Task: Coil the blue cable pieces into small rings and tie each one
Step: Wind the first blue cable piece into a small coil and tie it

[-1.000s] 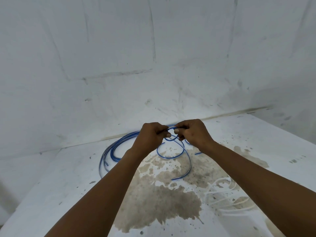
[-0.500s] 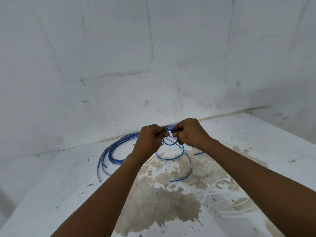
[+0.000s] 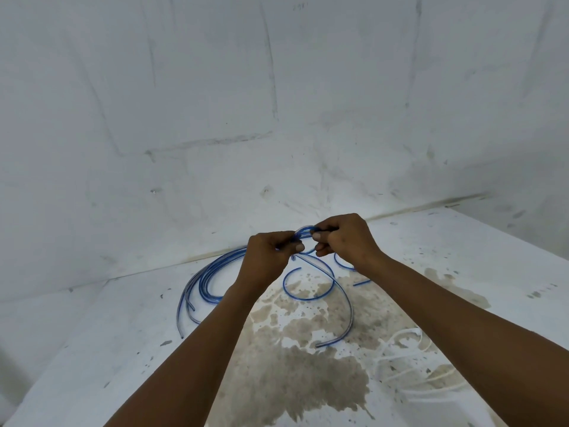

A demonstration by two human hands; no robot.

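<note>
A blue cable piece is held up above the white table, bent into a small loop between my hands. My left hand pinches the loop on its left side. My right hand grips it on the right, fingers curled round the strand. Its free tail curves down to the table in front. Several more blue cable pieces lie in a curved bundle on the table to the left, behind my left forearm. Another short blue piece shows under my right wrist.
The white table has a large brown stain in the middle. A tangle of white cord lies at the right, partly under my right forearm. White walls close the table at the back and right.
My hands have stayed close together on the loop and drifted slightly apart. The loop hanging below them has opened a little.
</note>
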